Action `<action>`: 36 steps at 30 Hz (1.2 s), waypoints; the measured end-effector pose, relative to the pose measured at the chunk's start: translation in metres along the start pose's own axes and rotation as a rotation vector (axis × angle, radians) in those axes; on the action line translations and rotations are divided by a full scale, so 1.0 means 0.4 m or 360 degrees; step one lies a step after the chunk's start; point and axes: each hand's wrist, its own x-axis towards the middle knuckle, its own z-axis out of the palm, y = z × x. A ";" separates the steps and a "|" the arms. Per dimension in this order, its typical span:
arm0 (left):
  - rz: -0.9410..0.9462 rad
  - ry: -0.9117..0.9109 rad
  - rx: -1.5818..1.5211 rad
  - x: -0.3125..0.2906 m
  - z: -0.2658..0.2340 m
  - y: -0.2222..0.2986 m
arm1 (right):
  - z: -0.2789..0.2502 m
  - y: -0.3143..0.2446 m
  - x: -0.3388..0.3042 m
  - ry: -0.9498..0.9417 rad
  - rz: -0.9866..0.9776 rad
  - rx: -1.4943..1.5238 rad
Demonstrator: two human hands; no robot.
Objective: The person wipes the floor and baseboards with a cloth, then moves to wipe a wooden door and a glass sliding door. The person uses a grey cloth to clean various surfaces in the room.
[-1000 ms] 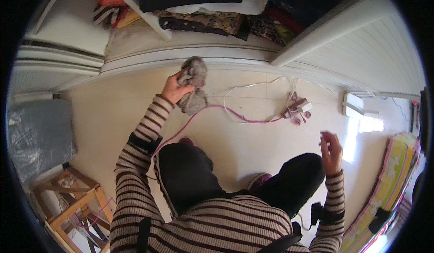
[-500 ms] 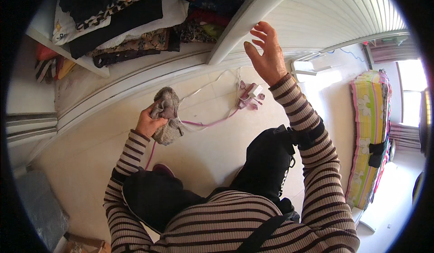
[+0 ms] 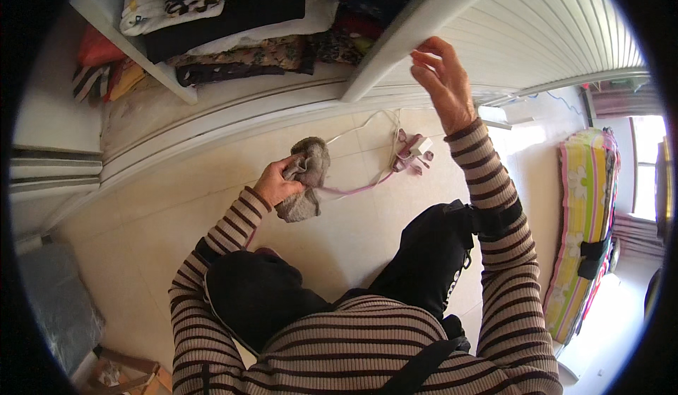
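A crumpled grey-brown rag [image 3: 311, 162] hangs from my left hand [image 3: 279, 181], whose fingers are closed round its near side. It is held above the tiled floor, left of my knees. Higher up and to the right, my right hand [image 3: 450, 87] is raised beside the white ribbed sliding door [image 3: 508, 38]. Its fingers are half bent and hold nothing, with the thumb a little apart. The fingertips are close to the door's frame edge [image 3: 395, 34]; whether they touch it I cannot tell.
Folded clothes [image 3: 247, 24] fill the wardrobe shelf behind the floor track [image 3: 233, 119]. A pink power strip [image 3: 406, 156] with a white plug and trailing cords lies on the floor. A bed with a striped cover [image 3: 583, 218] stands right; a grey box-like thing [image 3: 60, 303] sits left.
The view has shifted, so the scene sits further right. My left hand has moved right with the rag. The fingers of my right hand have bent closer together near the door edge.
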 end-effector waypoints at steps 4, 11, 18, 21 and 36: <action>0.0014 -0.0109 0.0063 0.001 0.006 -0.008 | 0.073 -0.017 0.002 -0.0149 -0.0081 0.0117; -0.0032 -0.0187 0.0292 -0.001 -0.005 -0.017 | 0.291 -0.049 -0.001 -0.0336 -0.0540 0.0005; 0.0146 -0.0175 0.0330 -0.012 -0.003 -0.070 | 0.531 -0.130 -0.009 -0.0863 -0.0756 0.0141; 0.0287 -0.0025 0.0479 -0.022 0.004 -0.118 | 0.572 -0.151 -0.041 -0.1063 -0.0749 0.0226; -0.0095 -0.0420 0.0297 -0.014 0.019 0.028 | -0.278 0.123 -0.043 0.1261 0.0156 -0.0824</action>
